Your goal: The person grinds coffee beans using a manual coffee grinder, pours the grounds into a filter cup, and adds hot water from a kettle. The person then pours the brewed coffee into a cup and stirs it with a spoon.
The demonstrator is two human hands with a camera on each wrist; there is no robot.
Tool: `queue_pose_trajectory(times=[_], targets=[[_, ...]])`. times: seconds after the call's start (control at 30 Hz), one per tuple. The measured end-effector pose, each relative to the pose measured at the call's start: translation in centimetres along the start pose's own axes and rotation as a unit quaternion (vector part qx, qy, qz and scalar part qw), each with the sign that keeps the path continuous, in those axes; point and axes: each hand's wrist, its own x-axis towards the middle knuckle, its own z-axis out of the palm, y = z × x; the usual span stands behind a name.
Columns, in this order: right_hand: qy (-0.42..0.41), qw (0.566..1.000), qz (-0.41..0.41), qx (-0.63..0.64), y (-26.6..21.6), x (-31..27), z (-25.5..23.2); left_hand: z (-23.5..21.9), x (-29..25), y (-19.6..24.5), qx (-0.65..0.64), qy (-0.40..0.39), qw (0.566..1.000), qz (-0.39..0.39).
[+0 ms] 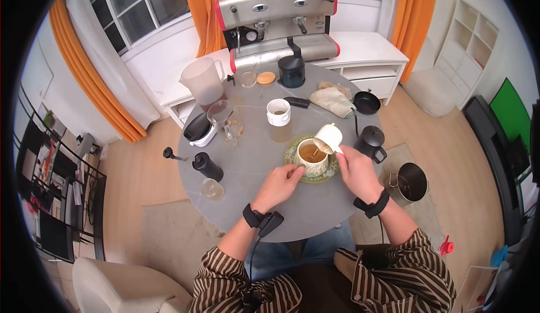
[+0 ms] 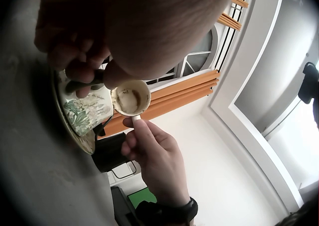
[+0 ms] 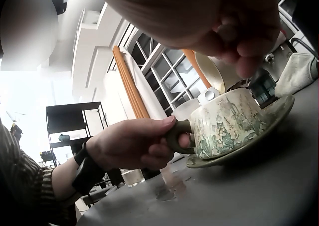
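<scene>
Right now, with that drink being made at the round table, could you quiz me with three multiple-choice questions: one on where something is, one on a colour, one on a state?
1. Where does the floral cup stand?
A. on a green saucer
B. on the floor
C. on the espresso machine

2. What colour are the curtains?
A. blue
B. orange
C. grey

3. How is the small white pitcher held by the right hand?
A. upright
B. lying on the table
C. tilted over the cup, pouring

Answers: 1 A, the saucer's rim shows around the cup. 2 B, orange beside the windows. 3 C, its spout dips toward the cup while the left hand grips the cup's handle.
</scene>
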Motion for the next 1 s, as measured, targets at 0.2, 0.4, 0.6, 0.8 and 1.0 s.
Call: queue_pose_trajectory(times=[0.2,0.4,0.6,0.8,1.0], targets=[[0.025,0.996,-0.056,-0.071,0.4,-0.1,0.5,0.1,0.0,-0.3,-0.015,-0.002,1.000,0.002],[0.033,0.990,-0.082,-0.111,0.4,0.2,0.4,-0.2,-0.2,0.2,-0.018,-0.003,1.000,0.000],[-0.093,0.962,0.167,0.194,1.1,1.9,-0.5,0.2,-0.4,0.0,-0.016,0.012,1.000,-0.005],[-0.240,0.870,0.235,0.361,-1.8,6.5,-0.5,0.7,-0.1,-0.7,-0.017,0.001,0.999,0.037],[-0.449,0.848,0.146,0.242,-5.3,11.1,5.6,2.3,-0.8,-1.1,-0.025,0.053,0.998,0.038]])
